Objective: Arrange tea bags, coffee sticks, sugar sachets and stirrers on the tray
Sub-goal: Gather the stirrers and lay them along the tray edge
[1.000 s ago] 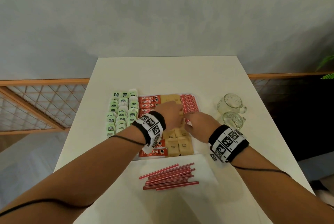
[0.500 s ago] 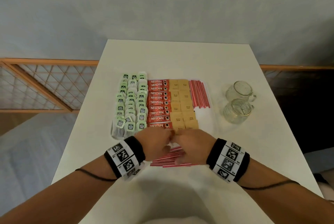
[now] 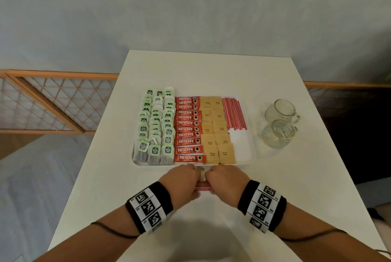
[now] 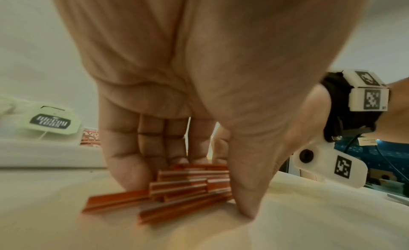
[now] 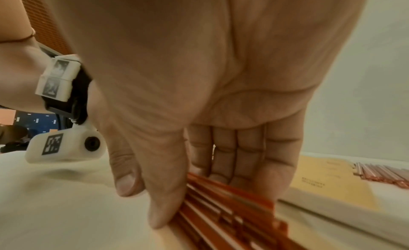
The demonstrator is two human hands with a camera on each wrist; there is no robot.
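A white tray (image 3: 243,149) holds rows of green-tagged tea bags (image 3: 155,126), red coffee sticks (image 3: 187,128), brown sugar sachets (image 3: 215,128) and a row of red stirrers (image 3: 234,113) at its far right. On the table just in front of the tray lies a loose bundle of red stirrers (image 3: 203,187). My left hand (image 3: 184,181) and right hand (image 3: 225,181) sit side by side over it. In the wrist views each hand pinches the stirrer bundle (image 4: 115,201) (image 5: 232,215) between thumb and fingers, left hand (image 4: 190,192), right hand (image 5: 205,196).
Two glass mugs (image 3: 281,111) (image 3: 277,135) stand right of the tray. The near right corner of the tray is bare white. A wooden lattice railing (image 3: 53,101) runs beyond the table's left edge.
Both hands drew back from the tray to the loose stirrers near me. They closed in from each side and gathered the spread stirrers into a tight bundle.
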